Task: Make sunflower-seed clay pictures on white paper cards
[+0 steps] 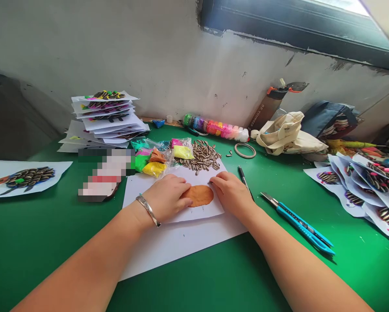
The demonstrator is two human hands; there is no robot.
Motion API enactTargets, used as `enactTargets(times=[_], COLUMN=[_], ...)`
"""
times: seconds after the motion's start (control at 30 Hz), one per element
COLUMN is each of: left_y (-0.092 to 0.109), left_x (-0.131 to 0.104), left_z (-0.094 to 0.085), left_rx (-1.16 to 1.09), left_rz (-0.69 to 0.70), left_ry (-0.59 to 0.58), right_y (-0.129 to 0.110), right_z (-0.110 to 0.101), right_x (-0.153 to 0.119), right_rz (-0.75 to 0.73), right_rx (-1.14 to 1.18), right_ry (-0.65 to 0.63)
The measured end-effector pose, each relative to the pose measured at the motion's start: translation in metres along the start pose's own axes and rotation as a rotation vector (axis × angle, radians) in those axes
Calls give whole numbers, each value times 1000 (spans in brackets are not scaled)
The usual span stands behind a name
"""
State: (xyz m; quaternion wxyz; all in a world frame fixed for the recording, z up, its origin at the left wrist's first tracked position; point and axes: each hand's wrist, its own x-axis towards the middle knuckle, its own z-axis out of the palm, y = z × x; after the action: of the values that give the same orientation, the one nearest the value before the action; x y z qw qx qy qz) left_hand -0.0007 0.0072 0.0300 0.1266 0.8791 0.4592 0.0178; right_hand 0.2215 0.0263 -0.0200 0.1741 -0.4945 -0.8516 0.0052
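On a white paper sheet (pixel 212 209) lies a flat, matte orange clay oval (pixel 201 196), its right end rounded; the left hand (pixel 166 197), loosely spread, touches its left side, the right hand (pixel 231 190) pinches a dark sliver (pixel 210 182).

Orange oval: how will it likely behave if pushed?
The orange oval likely dents rather than slides, since its surface looks putty-like. It seems unlikely to roll or tip, lying flat on the white sheet. Probably light, being thin.

Clay (pixel 201 196) on paper (pixel 202 214), seed pile (pixel 202 157) behind; right, pen (pixel 243 177) then cutter (pixel 303 225); left rear, stacked sheets (pixel 111 125)
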Motion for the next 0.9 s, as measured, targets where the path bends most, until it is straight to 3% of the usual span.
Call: enactTargets(times=[0.27,0.4,0.53,0.63,0.9], left_y=[-2,-5,-8,-8,-9], left_x=[0,1,1,1,2], left_z=[5,8,8,7,6], left_rx=[-29,-23,-59,-81,-51], left_rz=[-28,-25,14,17,2], left_ry=[42,69,81,87,79], right_y=[-1,-13,-34,-44,-37], right_z=[-1,-12,-23,-26,-28], right_x=[0,-9,-17,-18,-20], right_rz=[26,28,-119,-196,-142], right_rx=[39,227,349,383,318], right_ry=[35,76,-35,-44,-61])
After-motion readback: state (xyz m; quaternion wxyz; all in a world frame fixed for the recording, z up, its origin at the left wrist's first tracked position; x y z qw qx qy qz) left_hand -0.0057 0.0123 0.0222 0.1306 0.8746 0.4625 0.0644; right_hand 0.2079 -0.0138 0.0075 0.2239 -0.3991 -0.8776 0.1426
